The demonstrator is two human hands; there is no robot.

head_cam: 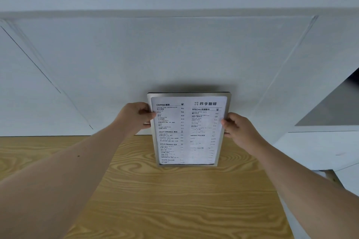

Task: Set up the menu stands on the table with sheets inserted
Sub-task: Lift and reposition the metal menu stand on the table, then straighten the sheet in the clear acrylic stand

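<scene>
A menu stand (226, 106) with a metal-coloured frame stands upright on the wooden table (174, 200), near the table's far edge. A white printed menu sheet (188, 130) fills its face, with black headings such as COFFEE and SPECIAL. My left hand (136, 116) grips the stand's left edge, thumb on the front. On the opposite edge, at about mid-height, my right hand (237, 128) holds the frame. The stand's base and back are hidden.
A pale grey panelled wall (155, 54) rises directly behind the table's far edge. A white cabinet or counter (320, 145) with a dark grey recess stands at the right, beside the table.
</scene>
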